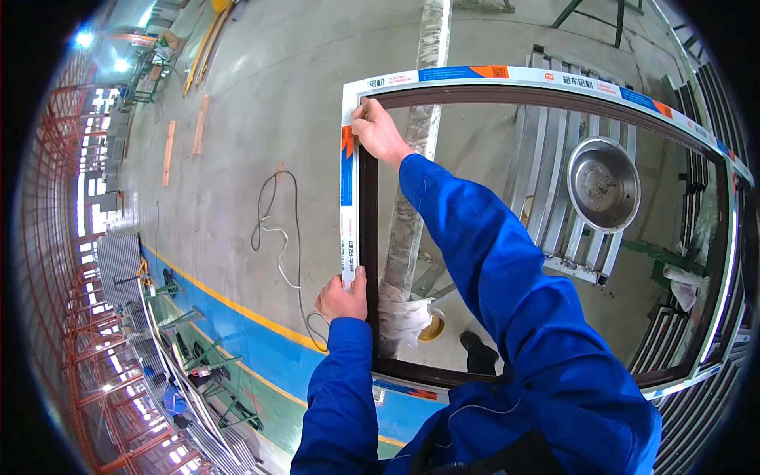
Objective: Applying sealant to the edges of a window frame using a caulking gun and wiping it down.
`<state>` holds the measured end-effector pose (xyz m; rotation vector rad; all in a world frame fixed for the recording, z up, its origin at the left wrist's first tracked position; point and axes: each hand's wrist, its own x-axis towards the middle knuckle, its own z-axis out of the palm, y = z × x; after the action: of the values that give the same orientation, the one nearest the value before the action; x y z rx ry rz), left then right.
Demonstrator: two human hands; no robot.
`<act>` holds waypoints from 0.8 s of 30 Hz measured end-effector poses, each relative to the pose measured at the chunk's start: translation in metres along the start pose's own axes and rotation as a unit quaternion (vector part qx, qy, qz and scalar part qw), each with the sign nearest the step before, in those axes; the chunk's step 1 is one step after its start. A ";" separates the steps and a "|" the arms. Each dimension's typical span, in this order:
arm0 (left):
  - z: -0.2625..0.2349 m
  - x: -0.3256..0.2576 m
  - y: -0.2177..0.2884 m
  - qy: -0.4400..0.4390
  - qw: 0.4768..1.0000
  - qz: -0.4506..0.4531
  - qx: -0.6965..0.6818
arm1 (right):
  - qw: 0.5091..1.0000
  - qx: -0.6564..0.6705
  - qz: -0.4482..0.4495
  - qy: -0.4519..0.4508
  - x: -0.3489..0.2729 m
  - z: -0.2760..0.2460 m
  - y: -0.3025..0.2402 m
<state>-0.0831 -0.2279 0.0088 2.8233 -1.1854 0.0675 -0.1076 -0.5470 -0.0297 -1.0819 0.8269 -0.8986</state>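
A large rectangular window frame (351,229) lies below me, dark brown along its inner edge and covered with white, blue and orange protective film. My left hand (343,298) is closed round the frame's left bar near its lower part, thumb on top. My right arm reaches across the opening to the far left corner. There my right hand (381,133) has its fingers curled together against the inner edge; what they pinch, if anything, is hidden. Under the frame runs a scuffed support beam (424,127), with a white cloth (402,317) hanging over its near part.
Through the opening show a metal bowl (604,184) on stacked silver profiles (554,150) and a roll of tape (432,325). Dark profiles (661,340) lie at the right. A cable (298,237) loops over the floor at left, near two wooden strips (169,153).
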 end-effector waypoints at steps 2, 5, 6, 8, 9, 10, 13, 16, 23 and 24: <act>0.000 0.000 0.001 -0.016 1.000 -0.010 -0.012 | 0.999 0.029 -0.031 -0.016 0.002 0.003 0.004; 0.002 0.000 0.001 -0.010 1.000 -0.020 -0.017 | 0.999 0.035 -0.037 -0.017 -0.007 0.001 0.007; 0.003 0.000 0.001 -0.011 1.000 -0.018 -0.017 | 0.999 0.002 -0.047 -0.026 -0.013 -0.001 0.008; 0.004 0.000 0.000 -0.011 0.999 -0.023 -0.024 | 0.998 -0.042 -0.043 -0.024 -0.025 -0.005 0.008; 0.004 0.000 0.000 -0.010 0.999 -0.022 -0.024 | 0.997 -0.037 -0.055 -0.027 -0.026 -0.007 0.005; 0.005 0.000 -0.001 -0.008 0.999 -0.022 -0.026 | 0.997 -0.066 -0.045 -0.003 -0.027 -0.008 0.002; 0.004 -0.001 -0.001 -0.006 0.999 -0.022 -0.023 | 0.993 -0.119 -0.025 -0.001 -0.021 -0.012 -0.009; 0.004 0.000 0.000 -0.007 1.000 -0.021 -0.018 | 0.987 -0.154 -0.018 -0.033 -0.014 -0.014 -0.016; 0.002 0.000 0.002 -0.028 0.999 -0.039 -0.023 | 0.987 -0.132 -0.045 -0.075 -0.024 -0.019 -0.007; 0.002 0.000 0.002 -0.029 0.999 -0.037 -0.022 | 0.987 -0.133 -0.050 -0.073 -0.025 -0.019 -0.007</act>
<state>-0.0847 -0.2293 0.0065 2.8449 -1.0774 -0.0443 -0.1361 -0.5322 -0.0249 -1.4161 0.7903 -0.7944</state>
